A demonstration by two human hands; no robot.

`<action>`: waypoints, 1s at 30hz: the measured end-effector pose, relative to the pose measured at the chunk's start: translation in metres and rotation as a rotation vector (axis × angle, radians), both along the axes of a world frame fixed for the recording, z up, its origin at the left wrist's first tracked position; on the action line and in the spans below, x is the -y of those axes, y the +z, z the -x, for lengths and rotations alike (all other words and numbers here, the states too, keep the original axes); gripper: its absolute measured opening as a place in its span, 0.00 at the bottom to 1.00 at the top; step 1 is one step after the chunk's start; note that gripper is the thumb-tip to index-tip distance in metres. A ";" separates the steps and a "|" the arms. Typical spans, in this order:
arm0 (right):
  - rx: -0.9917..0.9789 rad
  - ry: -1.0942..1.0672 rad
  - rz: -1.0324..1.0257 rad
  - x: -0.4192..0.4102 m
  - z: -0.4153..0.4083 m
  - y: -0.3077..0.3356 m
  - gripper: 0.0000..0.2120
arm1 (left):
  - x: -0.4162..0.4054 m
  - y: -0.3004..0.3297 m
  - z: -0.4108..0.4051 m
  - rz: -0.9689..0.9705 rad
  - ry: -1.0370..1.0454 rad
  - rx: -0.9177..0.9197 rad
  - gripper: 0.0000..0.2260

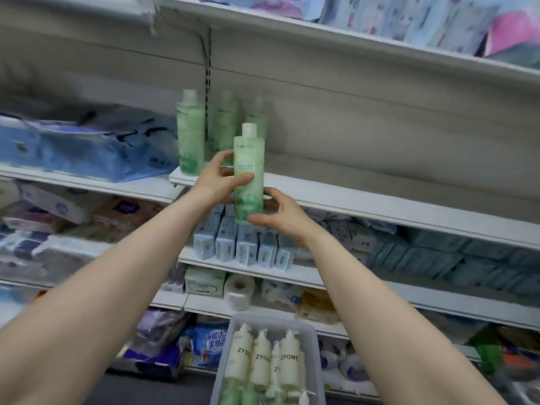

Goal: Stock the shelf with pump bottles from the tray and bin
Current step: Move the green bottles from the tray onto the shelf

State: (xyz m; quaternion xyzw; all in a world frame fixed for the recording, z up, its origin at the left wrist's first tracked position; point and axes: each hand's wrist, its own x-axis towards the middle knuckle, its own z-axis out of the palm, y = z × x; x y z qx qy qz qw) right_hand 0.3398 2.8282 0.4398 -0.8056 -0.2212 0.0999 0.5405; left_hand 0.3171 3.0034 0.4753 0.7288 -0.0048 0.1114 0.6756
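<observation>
I hold a tall green bottle with a white cap upright in front of the white shelf. My left hand grips its middle from the left. My right hand cups its base from the right. Three similar green bottles stand at the shelf's left end, behind the held one. Below me, a clear plastic bin holds several cream pump bottles marked ZYOME and some green bottles at its near end.
The shelf stretches bare to the right of the green bottles. A blue soft pack lies on the neighbouring shelf at left. Small blue boxes, tissue packs and a toilet roll fill the lower shelves. Floral packs line the top shelf.
</observation>
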 end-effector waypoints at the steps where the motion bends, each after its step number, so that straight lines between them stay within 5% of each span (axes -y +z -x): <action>1: 0.015 -0.006 0.000 -0.005 -0.005 0.005 0.30 | -0.004 0.005 -0.004 -0.008 -0.002 0.011 0.27; 30: 0.034 -0.236 0.021 -0.081 -0.090 0.007 0.34 | -0.059 -0.002 -0.087 -0.193 -0.042 0.186 0.30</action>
